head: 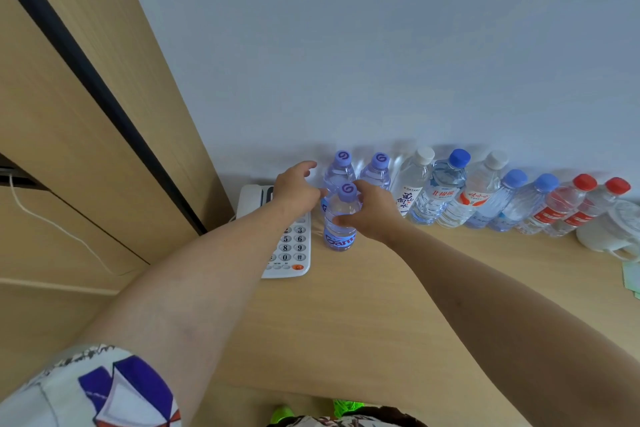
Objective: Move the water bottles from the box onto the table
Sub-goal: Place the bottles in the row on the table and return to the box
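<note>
On the wooden table (381, 305), right hand (375, 215) grips a purple-capped bottle (341, 218); left hand (298, 184) open.

Looks like an office or reception spot to me. There's a light wood counter (381, 305) against a plain pale wall (346, 45), a white desk phone (289, 246) with a keypad sitting on it, matching wood cabinet panels (86, 114) on the left, and a row of bottled water (450, 191) lined up along the wall.

Digits 3, 5, 6, 8, 9, 0, # on telephone keypad (292, 246)
</note>
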`<state>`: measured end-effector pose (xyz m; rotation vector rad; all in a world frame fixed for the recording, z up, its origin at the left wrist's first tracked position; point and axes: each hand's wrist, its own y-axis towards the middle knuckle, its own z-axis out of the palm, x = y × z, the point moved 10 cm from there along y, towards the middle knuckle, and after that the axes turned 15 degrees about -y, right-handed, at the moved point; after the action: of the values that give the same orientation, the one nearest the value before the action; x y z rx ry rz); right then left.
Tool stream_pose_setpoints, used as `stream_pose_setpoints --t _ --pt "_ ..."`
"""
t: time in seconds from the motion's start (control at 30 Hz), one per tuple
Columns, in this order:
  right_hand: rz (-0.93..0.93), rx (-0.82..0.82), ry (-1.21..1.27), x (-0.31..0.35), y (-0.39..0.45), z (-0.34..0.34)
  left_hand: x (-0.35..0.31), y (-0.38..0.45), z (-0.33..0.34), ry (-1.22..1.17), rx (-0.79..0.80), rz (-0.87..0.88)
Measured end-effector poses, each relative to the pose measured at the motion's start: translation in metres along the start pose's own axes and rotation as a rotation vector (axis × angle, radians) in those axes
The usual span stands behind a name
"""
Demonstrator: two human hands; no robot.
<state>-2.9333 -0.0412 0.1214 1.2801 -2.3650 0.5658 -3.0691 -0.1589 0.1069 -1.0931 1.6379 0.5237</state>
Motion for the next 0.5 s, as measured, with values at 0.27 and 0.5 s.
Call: stream_pose_setpoints --t 0.27,0.5 --pt "-0.032 -0.038 0.054 0.009 0.002 0.006 0.0 0.001 -0.012 0.021 -0.041 0.013" --pt "-0.026 -0.037 0.072 0.008 0.001 0.007 -0.003 -0.001 -0.021 0.06 -0.051 0.036"
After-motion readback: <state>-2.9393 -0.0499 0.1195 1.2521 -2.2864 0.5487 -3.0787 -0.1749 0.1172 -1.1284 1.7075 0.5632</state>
